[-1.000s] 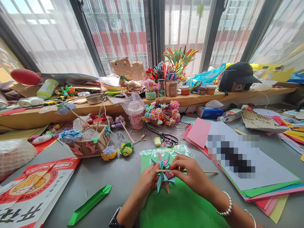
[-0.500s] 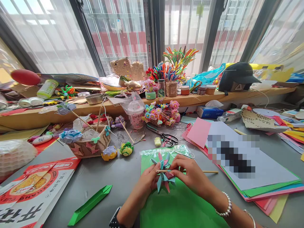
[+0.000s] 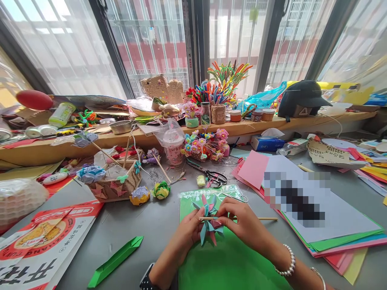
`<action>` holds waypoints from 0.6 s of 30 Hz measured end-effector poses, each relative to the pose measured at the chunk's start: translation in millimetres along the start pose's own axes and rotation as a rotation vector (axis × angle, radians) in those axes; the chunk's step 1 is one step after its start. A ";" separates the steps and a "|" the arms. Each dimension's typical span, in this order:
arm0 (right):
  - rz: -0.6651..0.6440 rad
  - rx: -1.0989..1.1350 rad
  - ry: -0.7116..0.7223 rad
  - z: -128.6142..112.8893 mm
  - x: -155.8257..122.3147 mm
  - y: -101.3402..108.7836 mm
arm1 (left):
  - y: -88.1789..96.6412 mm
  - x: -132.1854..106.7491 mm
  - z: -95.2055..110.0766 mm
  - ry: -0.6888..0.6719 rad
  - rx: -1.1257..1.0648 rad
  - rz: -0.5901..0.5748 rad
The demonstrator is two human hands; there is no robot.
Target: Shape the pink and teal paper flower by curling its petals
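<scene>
A folded paper flower (image 3: 208, 235) with pointed blue and pink petals is held between my hands, above a green paper pack (image 3: 223, 262). My left hand (image 3: 190, 228) grips the flower from its left side, fingers partly hidden behind the petals. A thin wooden stick (image 3: 267, 219) lies across the flower and runs out to the right beneath my right hand (image 3: 237, 219). The right fingers are closed in a pinch on the stick near the flower's middle; some fingertips are hidden. To the left lies a folded green paper strip (image 3: 115, 262).
Black-handled scissors (image 3: 216, 177) lie beyond the green pack, near paper lotus flowers (image 3: 161, 190) and a cardboard box (image 3: 115, 189) of crafts. Stacked coloured paper (image 3: 320, 201) is on the right. A printed paper bag (image 3: 39, 249) lies at left. A wooden ledge (image 3: 169, 135) runs below the windows.
Hands, flower and stick hold almost the same position. The view has shifted very slightly.
</scene>
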State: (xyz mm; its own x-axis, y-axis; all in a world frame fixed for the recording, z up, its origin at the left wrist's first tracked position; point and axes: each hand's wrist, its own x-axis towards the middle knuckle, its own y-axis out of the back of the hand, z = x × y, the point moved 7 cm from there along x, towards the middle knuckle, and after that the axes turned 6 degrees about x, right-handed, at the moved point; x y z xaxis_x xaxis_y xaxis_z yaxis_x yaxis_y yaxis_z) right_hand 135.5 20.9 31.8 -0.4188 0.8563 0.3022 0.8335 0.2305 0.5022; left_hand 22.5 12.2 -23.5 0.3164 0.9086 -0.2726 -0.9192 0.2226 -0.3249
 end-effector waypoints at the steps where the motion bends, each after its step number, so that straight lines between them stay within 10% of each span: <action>1: -0.008 0.003 0.015 -0.8 0.0 -0.4 | 0.7 -0.1 0.3 -0.005 -0.004 0.008; 18: 0.232 -0.053 0.311 -20.9 -9.2 29.6 | 6.2 -4.9 14.1 -0.099 -0.089 0.071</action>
State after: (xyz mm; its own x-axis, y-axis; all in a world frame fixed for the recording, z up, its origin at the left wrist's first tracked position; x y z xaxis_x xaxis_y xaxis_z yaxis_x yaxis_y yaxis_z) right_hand 156.5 10.2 60.9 -0.3179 0.6999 0.6397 0.9025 0.0165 0.4304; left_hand 12.0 14.2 -11.4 0.2226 0.9523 -0.2089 -0.9125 0.1280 -0.3886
